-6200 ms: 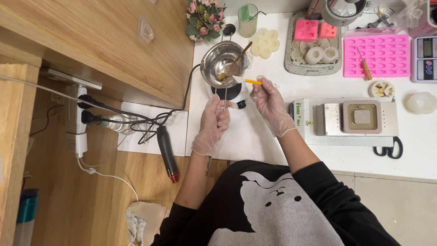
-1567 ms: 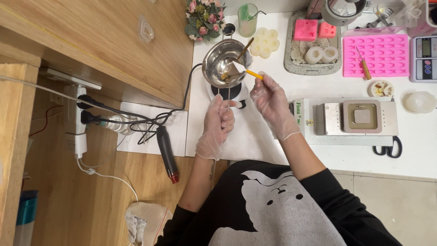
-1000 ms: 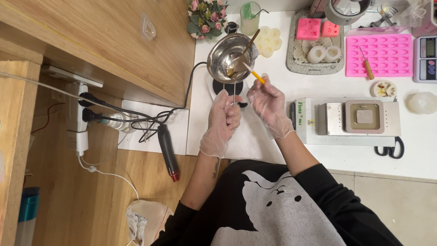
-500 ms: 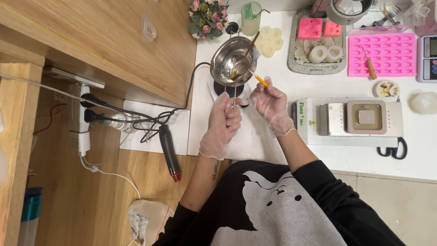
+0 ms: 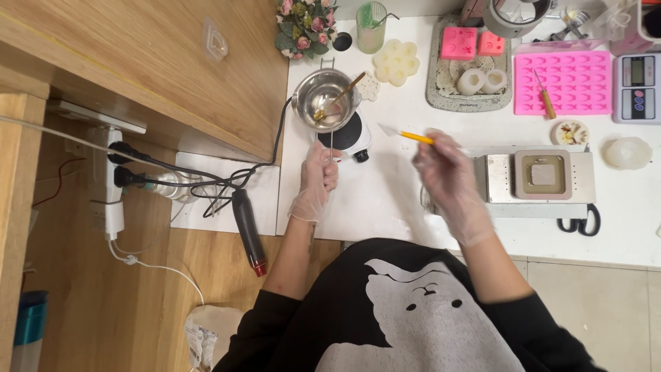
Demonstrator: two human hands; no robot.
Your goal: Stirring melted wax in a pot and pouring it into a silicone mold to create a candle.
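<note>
The left hand (image 5: 315, 182), gloved, is pinched shut on the thin wire handle (image 5: 331, 143) of the small steel pot (image 5: 325, 107), which sits just beyond its fingertips on a little black hotplate (image 5: 343, 135). The right hand (image 5: 447, 172), also gloved and somewhat blurred, is closed around a yellow-handled spatula (image 5: 407, 135) and hangs above the white table (image 5: 385, 200), well apart from the pot and off to the right of the other hand.

How far along? The pot is on its burner with a gold spoon (image 5: 337, 96) leaning inside and a little pale matter at the bottom (how much, I cannot tell from here). The pink mould tray (image 5: 563, 83), far beyond the right hand, looks unfilled, so by my reckoning the melting and stirring is under way and any pouring is not yet done.

The spatula lies nearly level, its long axis running left to right with a slight tilt; the pale blade points left towards the pot, the handle end buried in the right hand. The pot's handle runs straight back towards the person.

Just right of the right hand sits a flat steel machine (image 5: 544, 176).
</note>
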